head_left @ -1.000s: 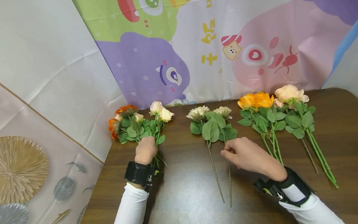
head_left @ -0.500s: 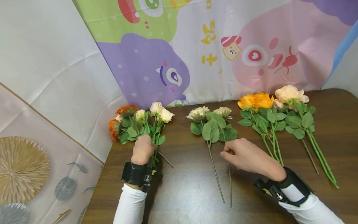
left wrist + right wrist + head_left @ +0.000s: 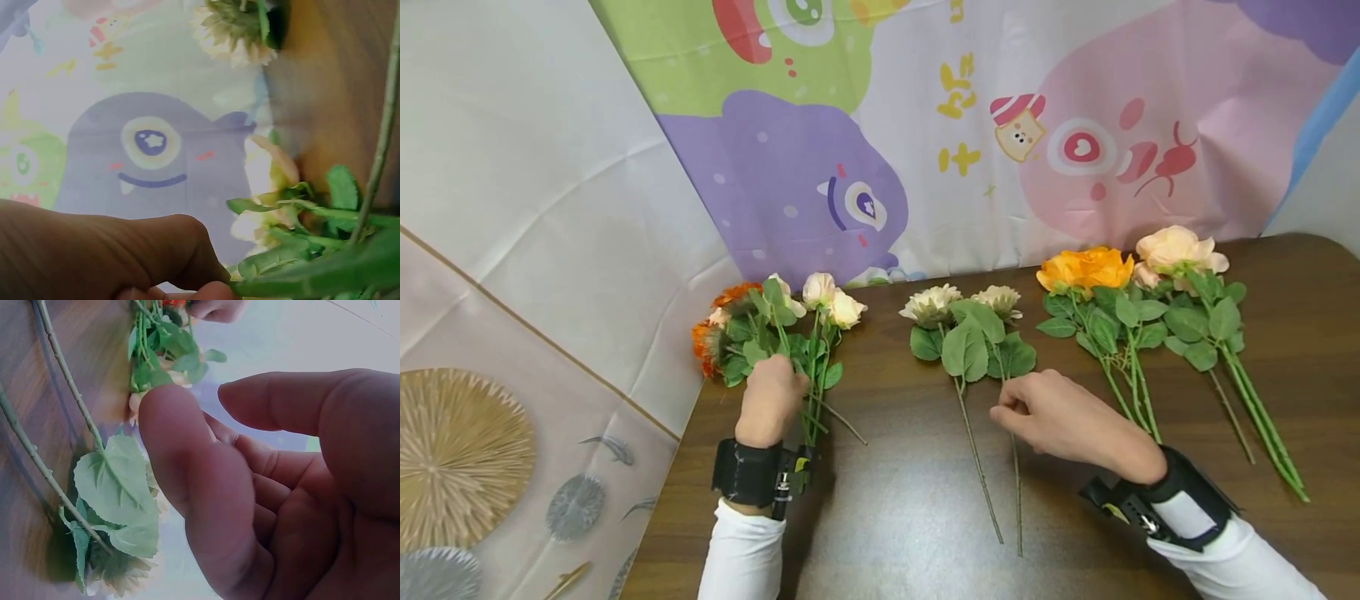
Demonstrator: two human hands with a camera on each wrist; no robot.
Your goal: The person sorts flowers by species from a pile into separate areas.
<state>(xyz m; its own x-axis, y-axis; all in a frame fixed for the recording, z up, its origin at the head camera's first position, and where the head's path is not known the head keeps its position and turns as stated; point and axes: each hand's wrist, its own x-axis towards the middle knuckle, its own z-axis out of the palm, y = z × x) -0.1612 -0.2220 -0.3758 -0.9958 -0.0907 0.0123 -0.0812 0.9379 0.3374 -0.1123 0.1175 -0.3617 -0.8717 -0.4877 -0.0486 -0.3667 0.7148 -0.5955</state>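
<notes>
My left hand (image 3: 771, 398) is over the left-hand bunch, pinching a green stem (image 3: 306, 284) between thumb and forefinger. That stem seems to belong to a cream rose (image 3: 793, 306), its bloom partly behind leaves. Beside it lie two more cream roses (image 3: 837, 302) and orange flowers (image 3: 709, 340), their stems crossing under the hand. My right hand (image 3: 1048, 417) hovers by the stem of the right one of two off-white flowers (image 3: 931, 305). Its fingers are loosely bent, with a gap between thumb and forefinger (image 3: 172, 425) and nothing held.
On the right of the brown wooden table (image 3: 910, 467) lie orange-yellow flowers (image 3: 1086, 270) and a large peach rose (image 3: 1180, 250) with long stems. A cartoon-printed cloth (image 3: 970, 217) hangs behind the table's far edge; pale patterned cloth (image 3: 572, 275) covers the left side.
My left hand has drawn back toward me and left, and the cream rose with its leaves has shifted and turned with it. The right hand has stayed in place.
</notes>
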